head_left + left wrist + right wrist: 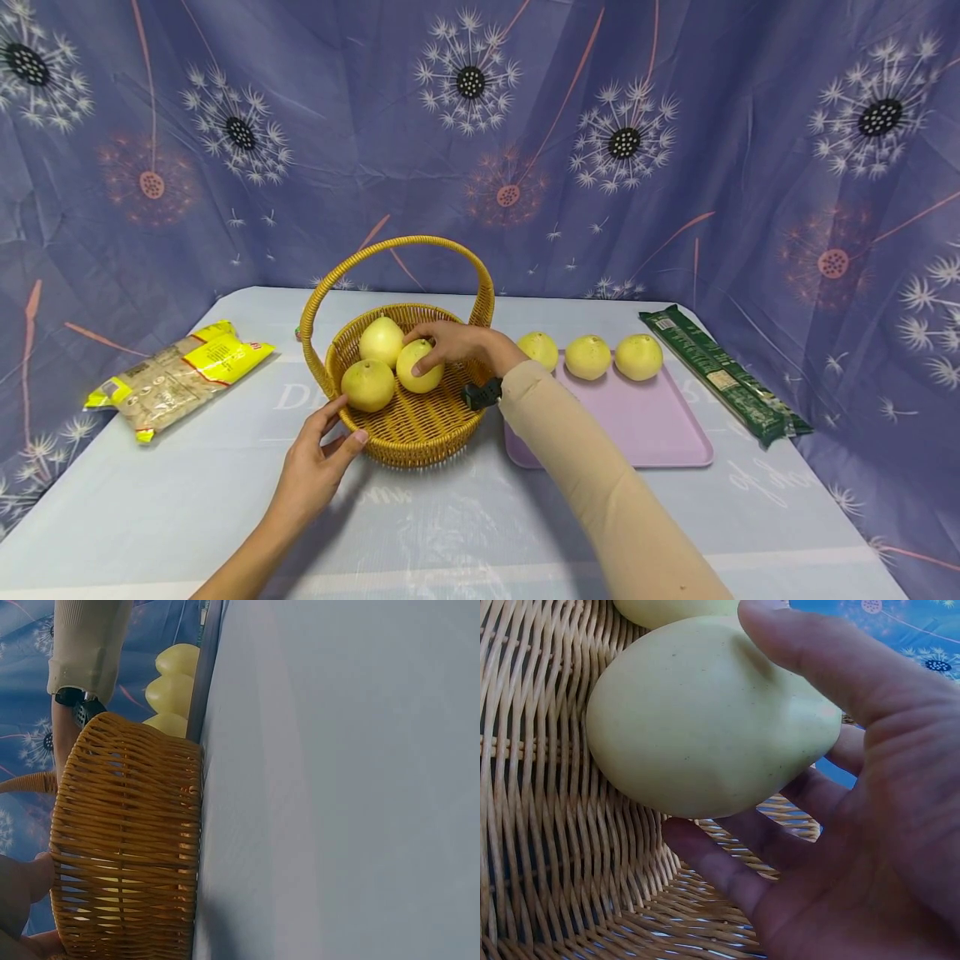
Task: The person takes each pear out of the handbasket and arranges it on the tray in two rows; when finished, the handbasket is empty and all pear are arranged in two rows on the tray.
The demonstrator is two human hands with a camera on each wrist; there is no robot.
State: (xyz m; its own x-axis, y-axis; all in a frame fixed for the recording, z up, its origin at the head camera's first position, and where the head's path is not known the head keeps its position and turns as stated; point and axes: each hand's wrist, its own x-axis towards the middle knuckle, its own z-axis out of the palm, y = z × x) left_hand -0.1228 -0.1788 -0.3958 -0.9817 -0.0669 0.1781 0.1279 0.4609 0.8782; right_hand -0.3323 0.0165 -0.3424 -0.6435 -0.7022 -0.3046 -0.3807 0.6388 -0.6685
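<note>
Holding a yellow fruit [705, 720] inside the wicker basket [420, 450], the right hand [453, 340] curls partway round it; the left hand [318, 462], loosely spread, touches the basket. Likely firm, smooth and fairly weighty, the fruit is best cupped around its belly.

The basket [420, 429] is woven from ridged, wicker-like strands; smooth, speckled skin is seen on the fruit [697, 720]. Smooth plastic is suggested by the tray [637, 425] at the basket's three o'clock, glossy film by the bag [180, 379] at nine.
</note>
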